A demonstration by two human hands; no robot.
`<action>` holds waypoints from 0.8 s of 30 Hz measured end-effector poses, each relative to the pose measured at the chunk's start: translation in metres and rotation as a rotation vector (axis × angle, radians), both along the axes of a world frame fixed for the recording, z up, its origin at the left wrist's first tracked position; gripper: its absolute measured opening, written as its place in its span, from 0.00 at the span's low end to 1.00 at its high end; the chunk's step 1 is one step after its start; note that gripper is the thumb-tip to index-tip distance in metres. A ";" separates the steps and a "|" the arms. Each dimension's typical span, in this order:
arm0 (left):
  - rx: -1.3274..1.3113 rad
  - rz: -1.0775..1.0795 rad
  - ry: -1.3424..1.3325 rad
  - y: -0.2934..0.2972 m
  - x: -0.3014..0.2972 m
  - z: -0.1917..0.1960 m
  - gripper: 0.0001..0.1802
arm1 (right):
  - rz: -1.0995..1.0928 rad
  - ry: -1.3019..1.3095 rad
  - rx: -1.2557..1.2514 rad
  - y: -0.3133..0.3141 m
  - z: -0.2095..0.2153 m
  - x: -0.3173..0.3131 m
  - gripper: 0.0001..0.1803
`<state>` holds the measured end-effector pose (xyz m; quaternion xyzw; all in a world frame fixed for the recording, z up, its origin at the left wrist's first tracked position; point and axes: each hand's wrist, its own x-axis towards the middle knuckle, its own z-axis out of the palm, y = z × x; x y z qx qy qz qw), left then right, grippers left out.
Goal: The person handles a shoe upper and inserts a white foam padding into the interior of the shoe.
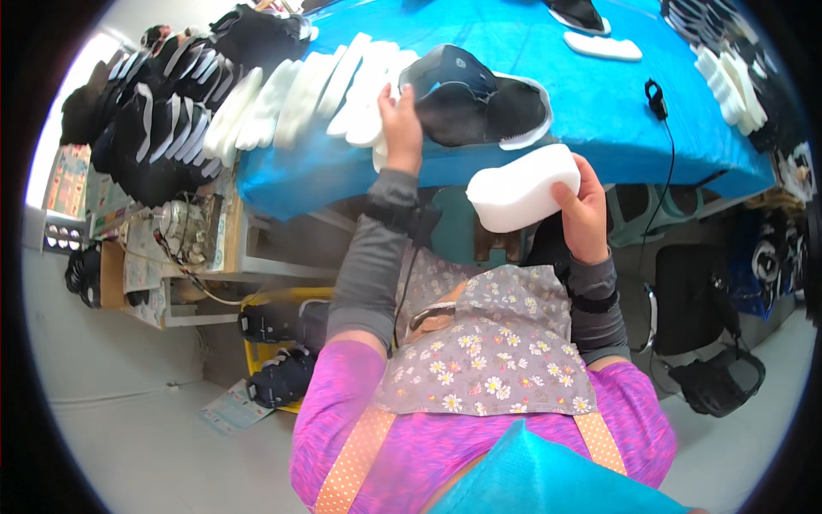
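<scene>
Overhead, head view: only one camera, looking down over the person's chest and forearms to a worktop (599,111) covered in blue sheeting.
Left hand: the left hand (401,120) reaches up to the worktop's near edge, its fingers (390,96) laid against the heel end of a dark shoe upper; whether they close round it cannot be told, since only the back of the hand shows.
Dark shoe upper: the dark shoe upper (475,98) lies on its side on the blue sheeting, heel toward the left hand, toe pointing right, with a pale rim along its lower edge.
Right hand: the right hand (584,206) is raised below the worktop's edge, fingers (565,199) curled round the right end of a white foam sole block, gripping it.
White sole block: the white sole block (522,187) is held in the air, in front of the worktop's edge and just below the shoe upper, apart from it.
Row of white soles: a row of white soles (317,94) stands on edge on the worktop, just left of the left hand.
Black shoes: a heap of black shoes (163,111) with white stripes sits at the far left end.
Cable: a black cable (668,154) hangs over the worktop's right part.
Yellow crate: a yellow crate (274,343) on the floor holds more dark shoes.
Clothing: grey sleeves, a flowered apron (497,351), a pink top.
</scene>
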<state>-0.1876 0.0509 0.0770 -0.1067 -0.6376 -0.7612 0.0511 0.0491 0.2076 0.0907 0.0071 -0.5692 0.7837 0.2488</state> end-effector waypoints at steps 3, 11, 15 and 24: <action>-0.002 0.003 0.110 0.006 -0.024 -0.022 0.32 | 0.013 0.009 0.000 -0.011 0.004 0.000 0.23; -0.188 0.037 0.481 0.019 0.081 -0.044 0.30 | 0.032 0.093 0.091 -0.010 0.039 -0.039 0.25; -0.199 0.063 0.432 0.024 0.080 -0.051 0.19 | 0.304 0.077 0.334 -0.037 0.063 -0.103 0.22; -0.300 -0.135 0.498 0.007 0.050 -0.030 0.24 | 0.202 -0.014 0.250 -0.023 0.037 -0.131 0.22</action>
